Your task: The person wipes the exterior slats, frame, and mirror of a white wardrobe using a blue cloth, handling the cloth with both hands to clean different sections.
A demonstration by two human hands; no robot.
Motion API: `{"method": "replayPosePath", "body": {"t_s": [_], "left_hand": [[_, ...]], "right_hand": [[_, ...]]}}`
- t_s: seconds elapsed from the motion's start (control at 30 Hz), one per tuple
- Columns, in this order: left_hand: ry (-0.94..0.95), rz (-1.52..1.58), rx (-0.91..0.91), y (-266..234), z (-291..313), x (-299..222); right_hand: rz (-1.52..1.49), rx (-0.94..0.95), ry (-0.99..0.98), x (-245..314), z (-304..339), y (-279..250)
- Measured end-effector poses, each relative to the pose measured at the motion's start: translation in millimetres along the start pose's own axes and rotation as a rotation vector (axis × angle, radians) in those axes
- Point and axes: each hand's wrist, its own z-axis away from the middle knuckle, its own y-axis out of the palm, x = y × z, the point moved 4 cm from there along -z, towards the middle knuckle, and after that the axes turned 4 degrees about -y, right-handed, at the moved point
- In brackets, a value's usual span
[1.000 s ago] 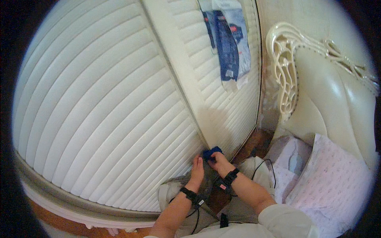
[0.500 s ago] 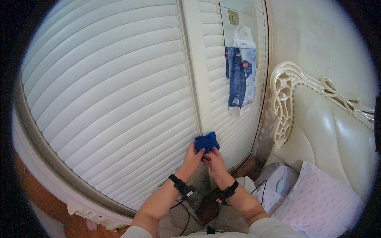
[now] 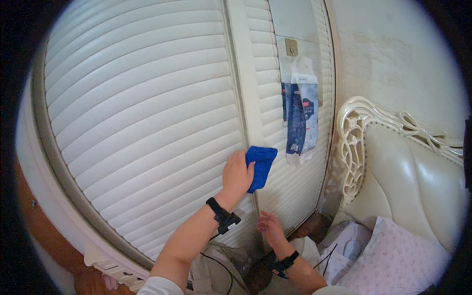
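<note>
A folded blue cloth (image 3: 261, 167) is gripped in my left hand (image 3: 237, 173), the thumb lying over its left edge. The hand holds it at the white door frame (image 3: 246, 98) between two slatted white door panels (image 3: 147, 108); whether the cloth touches the frame I cannot tell. Lower down and to the right, my right hand (image 3: 270, 230) is off the cloth, its fingers partly curled but apart and with nothing visible in them. Each wrist wears a black strap with a small black device.
A plastic package (image 3: 302, 115) hangs from a hook (image 3: 291, 46) on the right panel. To the right stand a carved cream headboard (image 3: 403, 162) and a pink-patterned pillow (image 3: 393, 255). Black cables (image 3: 221, 265) run below my arms. A white ledge (image 3: 105, 265) lies at lower left.
My right hand has let go of the cloth and dropped downward. The left hand has lifted the cloth, which now hangs more spread out. The view has tilted slightly upward.
</note>
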Motion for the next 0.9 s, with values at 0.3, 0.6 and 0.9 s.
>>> {"method": "replayPosePath", "body": {"t_s": [0.3, 0.6, 0.9], "left_hand": [[0.061, -0.054, -0.066, -35.8, -63.5, -24.7], [0.214, -0.161, -0.190, -49.6, -118.8, -57.3], [0.426, -0.440, -0.421, -87.2, -198.9, -88.6]], "right_hand": [[-0.200, -0.045, 0.131, -38.2, 27.4, -28.2], [-0.278, -0.241, 0.227, -80.7, 32.9, -97.2], [-0.365, -0.209, 0.257, -88.7, 26.4, -117.4]]}}
